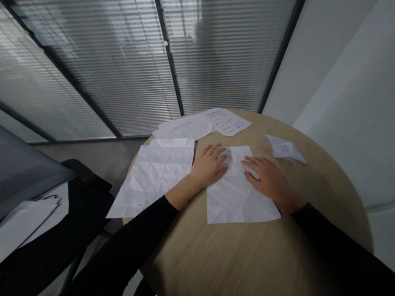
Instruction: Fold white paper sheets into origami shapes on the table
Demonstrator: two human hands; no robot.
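Note:
A creased white sheet of paper (236,204) lies unfolded on the round wooden table in front of me. On its upper left edge rests my left hand (210,166), palm down with the fingers spread. My right hand (266,177) lies flat over the sheet's right side, its fingers stretched out and pointing left. Neither hand grips anything. To the left, a larger sheet of paper (164,164), covered in crossing fold lines, reaches past the table's edge. A folded paper piece (285,149) sits beyond my right hand.
Printed pages (228,122) overlap at the far side of the round table (205,262). At the lower left, a black chair (83,204) stands close by, with loose papers (27,221) on it. Glass with blinds (129,66) and a white wall (356,107) border the table.

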